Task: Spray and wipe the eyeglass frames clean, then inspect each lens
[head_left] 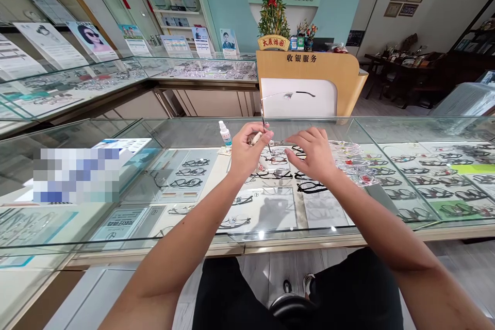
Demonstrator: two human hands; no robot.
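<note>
Above the glass counter, my left hand point(249, 149) is closed on a pair of eyeglasses point(305, 94), pinching a dark temple arm between thumb and fingers. The thin frame stands up from the hand, and its other dark-tipped arm points right. Something pale, perhaps a cloth, is tucked into the same palm; its kind is hard to make out. My right hand point(315, 152) hovers just to the right, fingers spread and holding nothing. A small white spray bottle point(225, 134) with a blue label stands on the glass, left of my left hand.
Under the glass top of the display counter point(247, 240) lie several rows of eyeglasses point(189, 171). A blurred-out paper item point(75, 175) lies at the left. Beyond are another glass showcase point(201, 69) and a wooden cashier desk point(309, 67) with a potted plant point(274, 15).
</note>
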